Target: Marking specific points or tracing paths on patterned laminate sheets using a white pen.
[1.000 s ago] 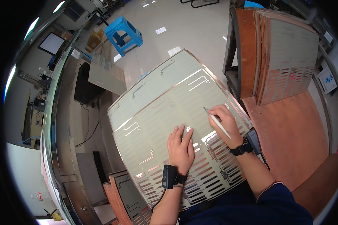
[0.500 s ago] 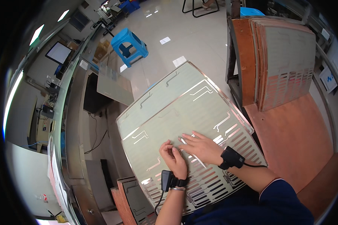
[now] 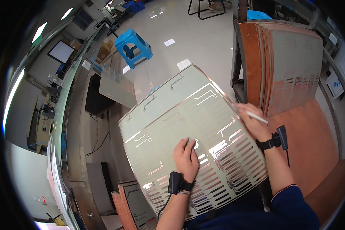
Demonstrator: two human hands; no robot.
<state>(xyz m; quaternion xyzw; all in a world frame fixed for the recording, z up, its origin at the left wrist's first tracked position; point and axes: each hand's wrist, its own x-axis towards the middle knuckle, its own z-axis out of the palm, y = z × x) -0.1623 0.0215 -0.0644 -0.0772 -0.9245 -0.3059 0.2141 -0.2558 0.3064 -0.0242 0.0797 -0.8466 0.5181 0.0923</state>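
Note:
A large pale grey-green panel (image 3: 161, 130) with shiny copper tracks and rows of slots lies in front of me. From under its far edge another similar panel (image 3: 163, 91) sticks out. My left hand (image 3: 186, 159) rests on the middle of the top panel, fingers stretched out and holding nothing. Beside the panel's right edge, my right hand (image 3: 255, 124) is closed around a slim white pen (image 3: 258, 117). The pen's dark end points down and right. The right fingertips are close to the copper-coloured edge; whether they touch it I cannot tell. Both wrists wear black strapped devices.
At the right, a stack of similar panels (image 3: 295, 69) stands upright against a frame, above a copper-coloured board (image 3: 303, 142). More panels (image 3: 132, 203) stand low at the left. A blue stool (image 3: 133, 48) is on the floor. A long counter (image 3: 71, 103) runs along the left.
My right hand has moved from the panel's middle out to its right edge, taking the pen along. My left hand has shifted slightly right and its fingers have straightened onto the panel.

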